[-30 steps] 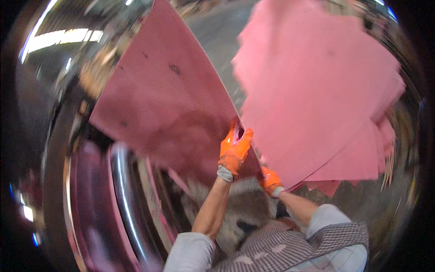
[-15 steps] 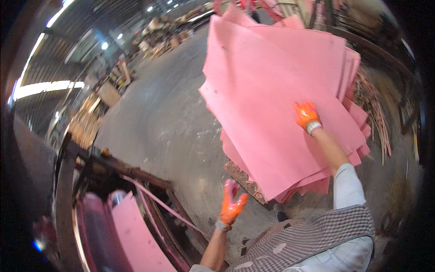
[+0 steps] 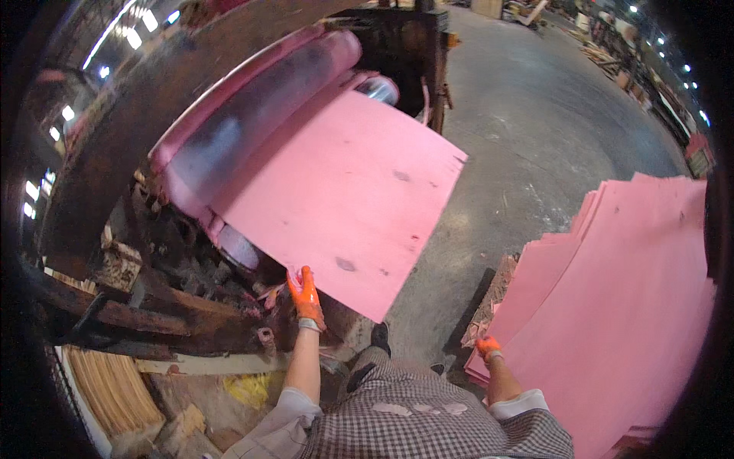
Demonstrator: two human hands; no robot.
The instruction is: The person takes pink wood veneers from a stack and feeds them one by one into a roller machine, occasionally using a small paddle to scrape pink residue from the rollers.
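A pink-coated wood veneer sheet point(image 3: 367, 191) with dark knot-like spots slopes out from between large rollers point(image 3: 252, 130). At its near edge my left hand point(image 3: 306, 300), in an orange glove, has its fingers over the top face and grips the edge near the rollers' end. My right hand point(image 3: 488, 348), also orange-gloved, hangs low on the right, beside the near left edge of a stack of pink sheets point(image 3: 612, 306). Its fingers are small and blurred, so their closure is unclear; no sheet shows lifted in it.
The dark machine frame point(image 3: 153, 306) surrounds the rollers on the left. Below it, a bundle of thin wood sheets point(image 3: 115, 390) stands near a yellow scrap point(image 3: 248, 389). Grey concrete floor point(image 3: 520, 130) runs between machine and stack. Timber piles point(image 3: 619, 69) line the far right.
My view has swung left from the stack to the rollers. My right hand has left the stack's top for its edge; my left hand has come to the sheet, which extends further out.
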